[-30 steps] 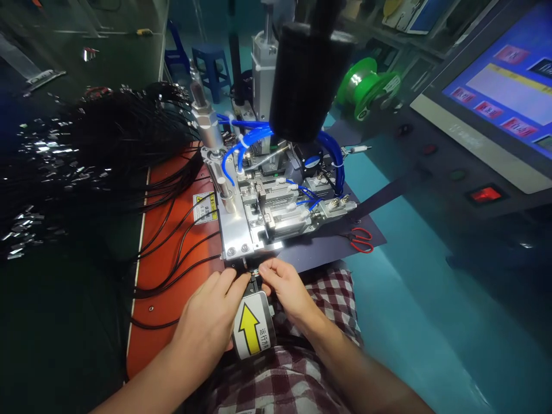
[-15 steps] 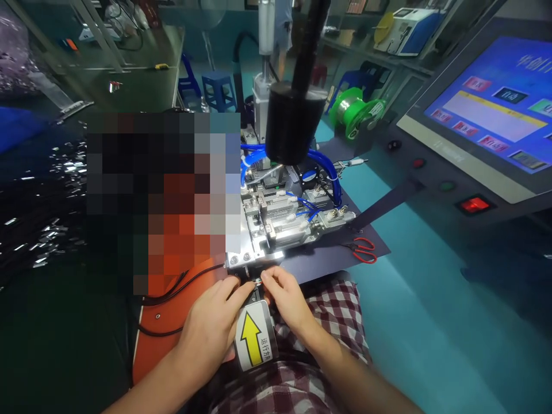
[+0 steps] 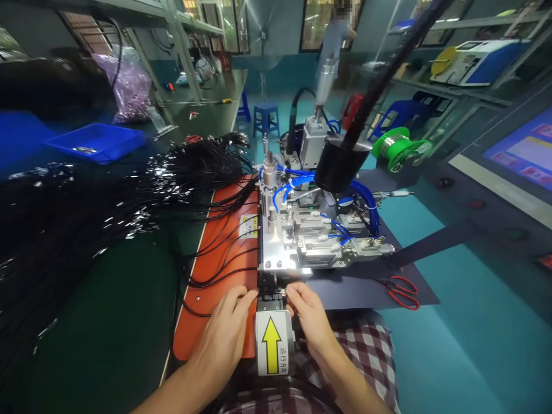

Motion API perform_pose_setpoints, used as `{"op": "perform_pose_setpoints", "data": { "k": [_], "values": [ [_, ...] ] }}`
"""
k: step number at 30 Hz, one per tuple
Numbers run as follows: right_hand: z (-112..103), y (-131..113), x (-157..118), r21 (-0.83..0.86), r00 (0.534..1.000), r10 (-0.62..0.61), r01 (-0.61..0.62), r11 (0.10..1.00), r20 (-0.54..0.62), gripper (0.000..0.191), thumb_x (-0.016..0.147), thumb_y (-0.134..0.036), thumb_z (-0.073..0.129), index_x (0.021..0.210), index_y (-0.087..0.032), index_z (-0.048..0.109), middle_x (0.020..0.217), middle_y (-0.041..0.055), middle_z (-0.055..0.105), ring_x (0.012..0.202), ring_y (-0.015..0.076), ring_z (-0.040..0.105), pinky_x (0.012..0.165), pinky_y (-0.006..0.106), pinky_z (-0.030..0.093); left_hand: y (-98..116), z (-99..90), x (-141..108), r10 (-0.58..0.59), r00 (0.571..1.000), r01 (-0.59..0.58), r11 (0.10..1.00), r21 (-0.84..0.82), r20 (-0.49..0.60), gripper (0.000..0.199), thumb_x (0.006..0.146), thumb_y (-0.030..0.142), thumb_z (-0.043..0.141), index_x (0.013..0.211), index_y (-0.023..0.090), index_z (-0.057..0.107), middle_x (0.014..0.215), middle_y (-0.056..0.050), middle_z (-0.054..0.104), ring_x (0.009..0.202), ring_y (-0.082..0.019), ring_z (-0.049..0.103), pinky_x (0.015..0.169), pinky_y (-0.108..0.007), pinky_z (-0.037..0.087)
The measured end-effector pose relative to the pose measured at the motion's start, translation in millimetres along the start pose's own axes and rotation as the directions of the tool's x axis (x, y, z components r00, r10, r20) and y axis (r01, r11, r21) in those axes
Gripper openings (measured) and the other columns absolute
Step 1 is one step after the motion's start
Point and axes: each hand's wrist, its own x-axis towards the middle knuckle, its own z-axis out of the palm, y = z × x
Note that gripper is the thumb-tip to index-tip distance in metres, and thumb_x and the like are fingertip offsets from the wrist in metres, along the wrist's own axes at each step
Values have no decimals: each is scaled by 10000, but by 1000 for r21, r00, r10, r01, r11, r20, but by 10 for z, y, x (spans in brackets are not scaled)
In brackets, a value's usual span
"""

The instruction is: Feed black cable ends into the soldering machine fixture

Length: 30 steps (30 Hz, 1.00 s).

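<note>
My left hand [image 3: 230,325] rests over the right edge of the orange board, its thumb and fingers pinched on a thin black cable [image 3: 202,314] that runs in from the left. Across the black track [image 3: 269,303] of the machine, my right hand [image 3: 309,313] pinches at the cable's small bright end [image 3: 283,292]. The fingers partly hide that end, so its exact shape cannot be made out. Just below the track is a white label with a yellow arrow [image 3: 271,345]. Directly beyond both hands stands the silver machine [image 3: 276,247] with blue air tubes.
Several black cables lie across the orange board [image 3: 190,339] into the machine, with a large cable bundle [image 3: 207,164] farther left. Red-handled scissors [image 3: 403,292] lie on the grey plate at right. A black cylinder [image 3: 340,164] hangs above; a green spool [image 3: 397,149] and a screen [image 3: 524,146] stand right.
My view has swung up and left, showing more of the room and the cables on the board. My left hand has drawn slightly away from the right, to the track's left side.
</note>
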Motion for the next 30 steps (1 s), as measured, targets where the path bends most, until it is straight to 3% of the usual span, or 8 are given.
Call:
{"op": "perform_pose_setpoints", "data": {
  "k": [2,5,11,16,19,23,27,30],
  "values": [
    [-10,2,-4,2,1000,-1,1,1000,4,350,750,-496,616,670,-190,465,498,-67,426,460,99,356,487,234,295,-46,36,-226,-91,995,96,989,116,-42,468,869,65,312,1309,148,448,1213,-149,518,1092,-235,534,878,-374,499],
    [-17,0,-12,6,1000,-6,6,1000,13,339,759,-484,614,677,-188,470,500,-67,431,465,98,354,492,233,291,-47,34,-420,-121,989,142,946,291,-91,485,895,172,376,1378,206,365,1282,-116,518,1128,-272,522,868,-424,511],
    [-17,13,6,-1,1000,-14,14,1000,9,338,771,-488,600,687,-186,473,499,-64,432,471,101,352,495,236,286,-66,-36,-352,-14,997,48,894,445,-79,511,913,314,397,1406,201,321,1383,-83,460,1188,-274,493,875,-411,525],
    [-17,-3,28,-15,999,-38,37,999,-10,373,749,-519,615,669,-177,490,499,-63,433,479,95,370,500,230,303,-125,25,-323,-24,995,68,888,455,-102,508,919,314,375,1411,200,313,1400,-85,439,1217,-275,464,909,-413,504],
    [-73,-39,6,-14,998,-31,30,999,-46,402,755,-549,597,725,-150,549,603,-32,506,492,88,423,519,230,325,-139,69,-326,-33,993,81,893,442,-116,504,923,332,361,1412,220,313,1397,-71,442,1225,-271,453,902,-397,510],
    [-251,-38,-82,28,990,-24,28,999,-138,394,756,-532,610,841,-147,581,708,-20,537,512,81,460,530,222,330,-135,88,-341,-45,991,94,900,425,-123,503,923,350,359,1411,236,313,1401,-60,434,1225,-264,451,892,-382,519],
    [-447,37,-190,45,978,3,7,999,-211,319,753,-469,643,771,-161,562,681,-31,521,519,79,443,528,213,328,-149,59,-337,-61,991,103,912,397,-116,496,926,345,355,1410,247,309,1398,-62,435,1220,-268,453,887,-390,522],
    [-526,95,-244,39,971,42,-34,999,-237,309,755,-457,643,736,-162,553,670,-31,514,523,79,429,516,206,321,-198,20,-160,-52,996,77,930,359,-79,487,928,345,357,1399,226,330,1398,-83,431,1234,-286,434,937,-433,483]
  ]
}}
